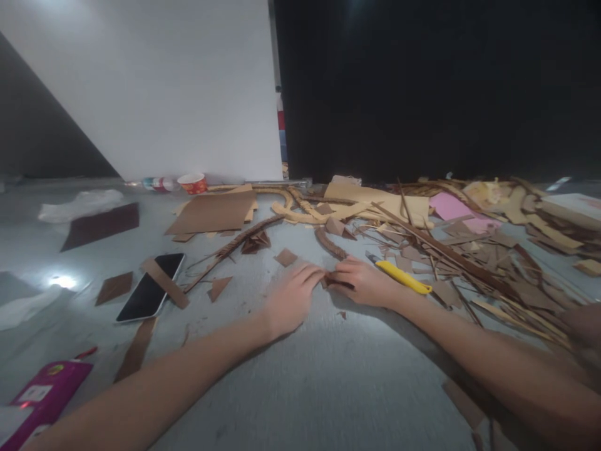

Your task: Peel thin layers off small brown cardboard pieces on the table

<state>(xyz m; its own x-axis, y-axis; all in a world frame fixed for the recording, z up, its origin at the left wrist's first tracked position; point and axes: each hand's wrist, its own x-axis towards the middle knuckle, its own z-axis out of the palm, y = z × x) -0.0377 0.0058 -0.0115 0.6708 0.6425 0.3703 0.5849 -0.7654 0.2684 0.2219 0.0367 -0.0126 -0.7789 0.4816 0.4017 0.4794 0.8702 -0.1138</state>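
Both my arms reach forward over a grey floor. My left hand and my right hand meet fingertip to fingertip on a small brown cardboard piece, each pinching an end of it against the floor. A yellow utility knife lies just right of my right hand, untouched. A curved brown cardboard strip lies just beyond the hands.
A heap of cardboard scraps and strips covers the right side, with a pink sheet. A black phone lies left under a cardboard strip. A large brown board, a paper cup, a magenta packet.
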